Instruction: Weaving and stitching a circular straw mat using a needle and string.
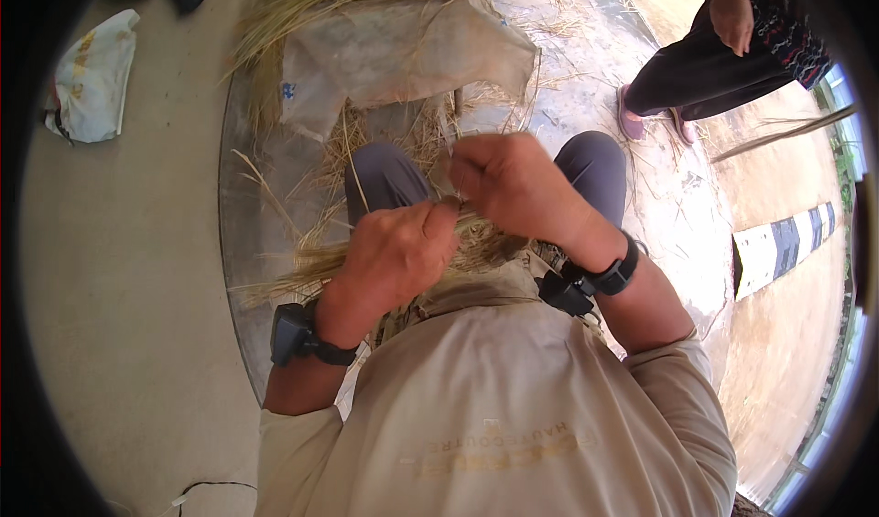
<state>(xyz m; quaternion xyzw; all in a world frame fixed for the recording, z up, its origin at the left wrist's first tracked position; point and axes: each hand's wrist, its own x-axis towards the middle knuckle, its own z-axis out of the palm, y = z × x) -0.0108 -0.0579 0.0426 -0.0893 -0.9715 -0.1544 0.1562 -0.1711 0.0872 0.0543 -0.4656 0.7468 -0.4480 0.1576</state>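
Note:
Both hands are close together over my lap, fingers pinched. My left hand (398, 251) is closed, with a thin straw stalk (357, 180) sticking up from behind its knuckles. Just above it and to the right, my right hand (513, 187) is closed too, slightly blurred. A fine strand seems to run between the fingertips, but what the right fingers grip is too small to make out. A bundle of dry straw (307, 274) lies across my lap, passing beneath my left wrist and partly hidden by the hands.
Beyond my knees, a translucent plastic sheet (403, 54) lies over a large straw pile (275, 22). Loose straw litters the grey ground mat (668, 187). A person (732, 50) stands at the far right. A white sack (96, 77) sits at the far left, and a striped block (783, 247) at right.

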